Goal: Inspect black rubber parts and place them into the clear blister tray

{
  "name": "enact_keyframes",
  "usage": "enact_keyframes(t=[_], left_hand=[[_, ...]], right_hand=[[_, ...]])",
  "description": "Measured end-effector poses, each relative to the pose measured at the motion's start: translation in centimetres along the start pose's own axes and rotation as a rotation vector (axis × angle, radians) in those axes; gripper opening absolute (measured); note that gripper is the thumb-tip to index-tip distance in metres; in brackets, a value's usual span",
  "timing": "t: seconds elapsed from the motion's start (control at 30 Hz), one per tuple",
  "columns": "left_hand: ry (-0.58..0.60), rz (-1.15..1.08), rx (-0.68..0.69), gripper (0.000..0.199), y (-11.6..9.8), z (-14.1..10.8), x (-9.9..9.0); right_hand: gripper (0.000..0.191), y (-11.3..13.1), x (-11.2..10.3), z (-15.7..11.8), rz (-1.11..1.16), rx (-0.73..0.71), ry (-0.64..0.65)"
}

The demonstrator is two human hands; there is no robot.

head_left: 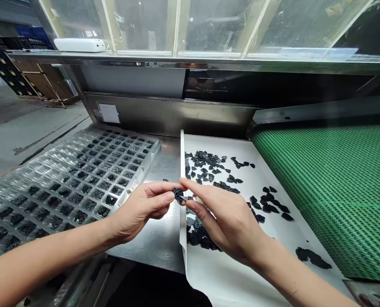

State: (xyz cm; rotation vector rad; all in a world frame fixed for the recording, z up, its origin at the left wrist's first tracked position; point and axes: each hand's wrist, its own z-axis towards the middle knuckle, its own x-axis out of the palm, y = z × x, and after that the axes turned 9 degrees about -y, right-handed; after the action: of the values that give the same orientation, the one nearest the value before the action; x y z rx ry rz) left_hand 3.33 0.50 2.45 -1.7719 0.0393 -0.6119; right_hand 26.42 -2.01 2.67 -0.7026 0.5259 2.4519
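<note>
Between thumb and forefinger of my left hand (145, 204) is a small black part (178, 195) with a round openwork face. My right hand (228, 215) meets it from the right, fingers closed around a thin, pale pointed tool (190, 198) whose tip touches the part; most of this tool is hidden by the fingers. Both hands are raised over the near wall of a white tray (298, 226). Several loose black parts (205, 158) of the same sort lie scattered and heaped in the tray, some partly covered by my right hand.
To the left, clear plastic blister trays (135, 172) hold black parts in their pockets. A steel bench (164, 243) lies between them and the white tray. A green mesh conveyor belt (337, 179) runs at the right. Above the back stands a metal shelf (209, 63) carrying a white power strip (79, 45).
</note>
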Motion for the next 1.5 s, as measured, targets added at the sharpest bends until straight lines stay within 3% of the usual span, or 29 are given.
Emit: enact_keyframes(t=[0.23, 0.8, 1.23, 1.5], left_hand=[[-0.039, 0.053, 0.007, 0.037, 0.38, 0.06, -0.37], [0.000, 0.113, 0.009, 0.032, 0.14, -0.28, -0.23], [-0.039, 0.109, 0.013, 0.036, -0.01, -0.16, -0.50], [-0.033, 0.114, -0.003, 0.034, 0.16, -0.16, -0.69]], right_hand=[[0.039, 0.08, -0.34, -0.13, -0.020, 0.012, 0.043], [0.025, 0.30, -0.79, 0.33, -0.024, 0.050, 0.057], [0.035, 0.16, -0.61, 0.12, -0.034, 0.006, 0.060], [0.031, 0.20, -0.75, 0.20, -0.060, 0.045, 0.095]])
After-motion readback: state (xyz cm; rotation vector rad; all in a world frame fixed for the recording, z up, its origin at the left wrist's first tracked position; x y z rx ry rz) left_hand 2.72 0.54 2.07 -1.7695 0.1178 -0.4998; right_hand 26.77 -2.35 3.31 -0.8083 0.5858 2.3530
